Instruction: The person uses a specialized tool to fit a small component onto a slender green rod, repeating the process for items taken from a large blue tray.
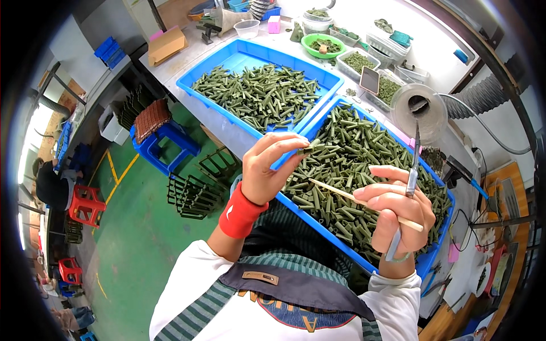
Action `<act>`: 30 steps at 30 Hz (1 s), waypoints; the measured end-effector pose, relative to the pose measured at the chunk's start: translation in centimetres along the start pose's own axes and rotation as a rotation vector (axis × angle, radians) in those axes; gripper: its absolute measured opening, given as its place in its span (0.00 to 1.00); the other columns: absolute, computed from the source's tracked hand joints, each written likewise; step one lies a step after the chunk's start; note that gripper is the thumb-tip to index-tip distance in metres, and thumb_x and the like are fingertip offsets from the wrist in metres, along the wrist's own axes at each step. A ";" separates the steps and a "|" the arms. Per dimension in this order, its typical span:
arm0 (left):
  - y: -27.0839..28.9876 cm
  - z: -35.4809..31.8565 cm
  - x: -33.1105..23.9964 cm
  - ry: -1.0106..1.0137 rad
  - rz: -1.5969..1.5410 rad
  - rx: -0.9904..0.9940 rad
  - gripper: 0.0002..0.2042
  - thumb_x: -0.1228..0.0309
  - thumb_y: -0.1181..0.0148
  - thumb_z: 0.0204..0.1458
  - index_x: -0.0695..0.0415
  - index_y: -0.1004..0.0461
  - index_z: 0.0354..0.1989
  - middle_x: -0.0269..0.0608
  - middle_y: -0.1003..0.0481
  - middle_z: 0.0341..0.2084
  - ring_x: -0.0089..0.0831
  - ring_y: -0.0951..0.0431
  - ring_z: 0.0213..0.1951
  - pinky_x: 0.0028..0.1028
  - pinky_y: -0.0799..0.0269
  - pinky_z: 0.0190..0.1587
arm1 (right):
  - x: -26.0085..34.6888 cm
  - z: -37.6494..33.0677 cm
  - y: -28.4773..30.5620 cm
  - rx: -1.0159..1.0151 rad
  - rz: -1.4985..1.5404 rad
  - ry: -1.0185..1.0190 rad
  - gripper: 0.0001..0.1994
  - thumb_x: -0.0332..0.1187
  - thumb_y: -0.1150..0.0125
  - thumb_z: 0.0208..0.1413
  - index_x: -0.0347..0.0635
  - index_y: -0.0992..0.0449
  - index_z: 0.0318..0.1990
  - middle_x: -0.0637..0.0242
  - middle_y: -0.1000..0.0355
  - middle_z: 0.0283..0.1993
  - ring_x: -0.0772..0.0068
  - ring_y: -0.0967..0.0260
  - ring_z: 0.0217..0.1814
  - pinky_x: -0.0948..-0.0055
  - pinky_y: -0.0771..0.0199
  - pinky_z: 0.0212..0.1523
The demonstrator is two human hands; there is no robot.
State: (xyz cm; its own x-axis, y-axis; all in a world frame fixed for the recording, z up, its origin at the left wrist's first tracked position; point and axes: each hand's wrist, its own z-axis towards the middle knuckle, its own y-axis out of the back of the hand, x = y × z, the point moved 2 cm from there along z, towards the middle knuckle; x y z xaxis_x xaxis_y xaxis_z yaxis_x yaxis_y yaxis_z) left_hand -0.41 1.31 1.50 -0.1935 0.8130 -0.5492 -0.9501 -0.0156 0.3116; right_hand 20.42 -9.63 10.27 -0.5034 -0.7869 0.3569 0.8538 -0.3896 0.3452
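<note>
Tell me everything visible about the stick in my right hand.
The stick is a thin, straight, pale rod that looks wooden, narrow at its tip and thicker at its blunt end. Your right hand grips it, fingers hiding part of its length. It slants from the tip, upper left, to the blunt end, lower right. The tip is over the green pieces; whether it touches them is unclear.
</note>
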 end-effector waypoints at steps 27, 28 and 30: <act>-0.3 -0.3 0.2 -0.001 0.094 0.019 0.16 0.86 0.29 0.47 0.59 0.15 0.46 0.42 0.16 0.42 0.36 0.16 0.43 0.30 0.19 0.45 | 0.0 -0.6 0.6 -0.113 -0.076 0.040 0.16 0.41 0.44 0.71 0.39 0.24 0.34 0.59 0.17 0.30 0.53 0.17 0.35 0.55 0.13 0.45; -0.3 -0.4 0.4 0.016 0.066 0.013 0.16 0.86 0.30 0.47 0.59 0.16 0.46 0.43 0.16 0.42 0.37 0.15 0.44 0.30 0.18 0.46 | 0.0 -0.7 0.6 -0.137 -0.066 0.036 0.16 0.43 0.44 0.71 0.40 0.24 0.35 0.59 0.17 0.31 0.52 0.17 0.36 0.55 0.13 0.45; -0.4 -0.5 0.6 0.022 0.037 0.007 0.17 0.87 0.30 0.48 0.59 0.16 0.46 0.44 0.16 0.43 0.37 0.15 0.45 0.31 0.18 0.47 | 0.1 -0.7 0.7 -0.124 -0.085 0.043 0.17 0.44 0.45 0.72 0.40 0.24 0.36 0.59 0.17 0.31 0.52 0.17 0.37 0.55 0.13 0.46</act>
State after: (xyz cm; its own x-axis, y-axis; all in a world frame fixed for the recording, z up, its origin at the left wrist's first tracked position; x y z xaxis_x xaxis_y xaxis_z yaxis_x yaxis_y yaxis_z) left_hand -0.25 1.50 0.70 -0.2340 0.7987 -0.5544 -0.9404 -0.0412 0.3376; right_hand 21.03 -10.33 9.94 -0.5709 -0.7671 0.2927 0.8194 -0.5099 0.2619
